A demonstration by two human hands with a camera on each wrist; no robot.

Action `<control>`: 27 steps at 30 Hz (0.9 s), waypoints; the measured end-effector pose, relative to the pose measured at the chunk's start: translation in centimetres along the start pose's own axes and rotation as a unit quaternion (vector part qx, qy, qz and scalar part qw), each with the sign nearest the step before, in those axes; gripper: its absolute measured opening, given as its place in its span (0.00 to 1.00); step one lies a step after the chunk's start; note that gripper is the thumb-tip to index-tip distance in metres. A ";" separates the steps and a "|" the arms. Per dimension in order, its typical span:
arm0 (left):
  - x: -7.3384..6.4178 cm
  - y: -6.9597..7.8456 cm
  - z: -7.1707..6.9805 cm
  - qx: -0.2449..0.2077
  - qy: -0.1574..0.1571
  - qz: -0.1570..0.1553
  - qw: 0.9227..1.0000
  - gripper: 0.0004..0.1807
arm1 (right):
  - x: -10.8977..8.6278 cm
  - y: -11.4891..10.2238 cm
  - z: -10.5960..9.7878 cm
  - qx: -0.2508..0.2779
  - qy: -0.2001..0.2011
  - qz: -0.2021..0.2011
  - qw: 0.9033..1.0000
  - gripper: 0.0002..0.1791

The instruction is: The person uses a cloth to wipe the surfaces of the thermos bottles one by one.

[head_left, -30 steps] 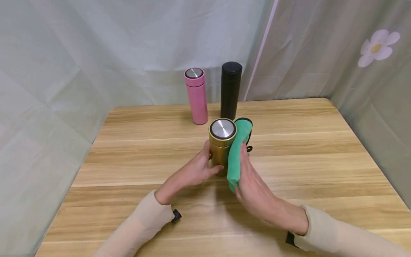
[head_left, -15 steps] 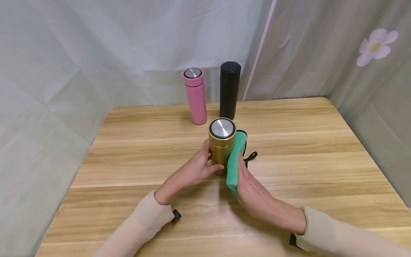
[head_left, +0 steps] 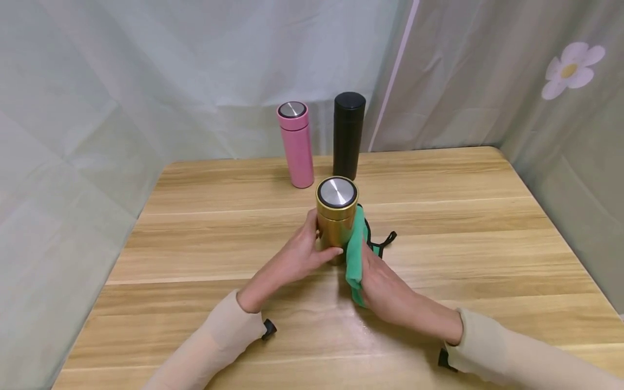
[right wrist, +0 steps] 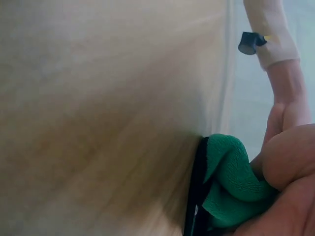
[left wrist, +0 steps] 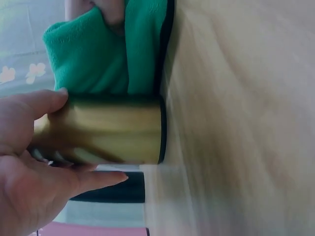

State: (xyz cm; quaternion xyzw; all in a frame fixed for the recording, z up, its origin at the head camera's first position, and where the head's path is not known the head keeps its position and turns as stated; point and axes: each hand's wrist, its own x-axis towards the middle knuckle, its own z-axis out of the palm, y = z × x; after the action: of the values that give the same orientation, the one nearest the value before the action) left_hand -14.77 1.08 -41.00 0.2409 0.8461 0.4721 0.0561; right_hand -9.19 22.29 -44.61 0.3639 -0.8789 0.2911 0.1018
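A gold thermos bottle [head_left: 335, 230] with a silver disc on its lid stands upright mid-table. My left hand [head_left: 299, 253] grips its side, thumb across the front; in the left wrist view one finger of that hand [left wrist: 34, 182] stretches along the far side of the bottle [left wrist: 115, 130]. Against the bottle's right side, my right hand [head_left: 387, 287] holds a folded green cloth [head_left: 356, 265] with black edging and a small black loop. The right wrist view shows the cloth [right wrist: 234, 182] bunched under the thumb, its dark edge close to the tabletop. The cloth covers part of the right fingers.
Behind the gold bottle stand a pink thermos [head_left: 298, 154] and a black thermos [head_left: 348, 141], both upright near the back edge of the wooden table [head_left: 195, 238]. A pale curtain [head_left: 219, 70] hangs behind, and a printed flower [head_left: 572, 70] shows at right.
The right hand and cloth have slid down along the gold bottle's right side and slightly toward me, and the loop now sticks out to the right. The left hand and bottle stay in place.
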 end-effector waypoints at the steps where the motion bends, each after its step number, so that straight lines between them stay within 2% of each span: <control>1: 0.0 0.1 0.1 -0.003 0.005 -0.002 1.000 0.46 | 0.1 0.1 -0.1 0.002 -0.005 0.004 1.000 0.52; 5: 0.0 0.3 0.6 -0.027 0.032 -0.025 0.999 0.49 | 0.2 0.2 -0.5 0.005 -0.031 0.026 0.999 0.53; 12: 0.3 0.6 0.7 -0.047 0.075 -0.039 0.995 0.43 | 0.0 0.1 -1.6 0.022 -0.098 0.114 0.988 0.55; 16: 0.5 0.7 0.1 -0.062 0.092 -0.031 0.993 0.41 | 0.2 0.1 -1.8 0.035 -0.102 0.116 0.987 0.54; 22: 0.7 1.5 -0.9 -0.079 0.094 -0.023 0.992 0.41 | 0.4 0.0 -2.0 0.063 -0.104 0.134 0.983 0.53; 24: 0.8 1.8 -1.2 -0.083 0.096 -0.020 0.992 0.41 | 0.5 0.2 -2.2 0.091 -0.105 0.150 0.979 0.51; 27: 1.0 2.3 -1.7 -0.098 0.102 -0.009 0.990 0.40 | 0.4 0.6 -2.8 0.151 -0.102 0.184 0.966 0.44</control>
State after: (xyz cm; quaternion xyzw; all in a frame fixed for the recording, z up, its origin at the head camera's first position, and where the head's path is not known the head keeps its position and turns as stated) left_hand -15.43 1.22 -38.06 0.1774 0.7995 0.5739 -0.0026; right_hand -9.99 24.03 -42.46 0.2354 -0.8821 0.3956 -0.1001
